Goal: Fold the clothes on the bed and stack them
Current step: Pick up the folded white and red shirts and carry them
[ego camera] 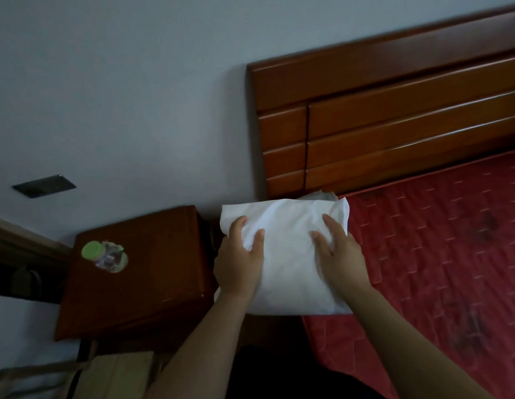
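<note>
A folded white garment [288, 254] lies at the near left corner of the red quilted mattress [440, 249], close to the headboard. My left hand [240, 263] grips its left edge, thumb on top and fingers curled under. My right hand [338, 251] holds its right side, fingers spread over the cloth. Behind the garment's far edge, a sliver of more white fabric [319, 195] shows; I cannot tell what it is.
A wooden headboard [394, 119] stands against the grey wall. Left of the bed is a dark wooden nightstand [152, 272] with a clear plastic bottle with a green cap [105, 256] on it. A beige bag [112, 375] sits on the floor below.
</note>
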`<state>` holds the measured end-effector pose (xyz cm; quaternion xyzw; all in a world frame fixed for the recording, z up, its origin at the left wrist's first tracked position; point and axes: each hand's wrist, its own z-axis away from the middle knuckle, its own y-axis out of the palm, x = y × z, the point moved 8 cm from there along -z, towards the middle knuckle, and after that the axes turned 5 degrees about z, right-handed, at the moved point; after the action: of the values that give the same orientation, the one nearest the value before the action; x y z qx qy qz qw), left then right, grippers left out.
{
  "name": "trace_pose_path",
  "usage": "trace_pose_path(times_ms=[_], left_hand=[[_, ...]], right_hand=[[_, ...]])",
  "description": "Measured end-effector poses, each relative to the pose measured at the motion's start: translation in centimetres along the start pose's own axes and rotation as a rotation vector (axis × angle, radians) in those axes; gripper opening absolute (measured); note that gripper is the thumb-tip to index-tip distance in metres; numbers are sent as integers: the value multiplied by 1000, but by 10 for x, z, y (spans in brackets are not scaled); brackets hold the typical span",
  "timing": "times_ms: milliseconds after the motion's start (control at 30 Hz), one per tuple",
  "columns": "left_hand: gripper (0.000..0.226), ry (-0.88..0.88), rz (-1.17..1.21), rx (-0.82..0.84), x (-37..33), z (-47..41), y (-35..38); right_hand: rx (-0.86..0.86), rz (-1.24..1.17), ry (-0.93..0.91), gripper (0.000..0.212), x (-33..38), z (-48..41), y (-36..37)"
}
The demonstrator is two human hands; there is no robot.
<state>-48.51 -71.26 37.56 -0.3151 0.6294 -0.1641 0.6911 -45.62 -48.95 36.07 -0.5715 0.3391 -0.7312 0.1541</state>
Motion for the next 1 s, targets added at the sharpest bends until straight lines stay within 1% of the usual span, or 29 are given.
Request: trace_pose_path(times_ms=[167, 367, 467, 633, 800, 867, 1000], left_hand=[[49, 11, -12, 84, -4, -62, 41], [49, -13, -43, 241, 2, -109, 108], [48, -28, -48, 269, 9, -125, 134], [47, -80, -9, 233, 21, -153, 175], [50, -163, 67, 105, 40, -173, 221], [51, -188, 88, 78, 48, -179, 244], [47, -131, 139, 92, 63, -191, 300]], right_hand=[[-33, 18, 49, 53, -6, -59, 6], [-55, 80, 239, 53, -47, -97, 22], [-34, 94, 277, 53, -66, -119, 33], [0, 144, 220, 53, -93, -178, 45], [102, 172, 98, 56, -126, -248, 69], [137, 174, 54, 55, -144, -273, 82], [151, 228, 10, 55, -192, -320, 98]])
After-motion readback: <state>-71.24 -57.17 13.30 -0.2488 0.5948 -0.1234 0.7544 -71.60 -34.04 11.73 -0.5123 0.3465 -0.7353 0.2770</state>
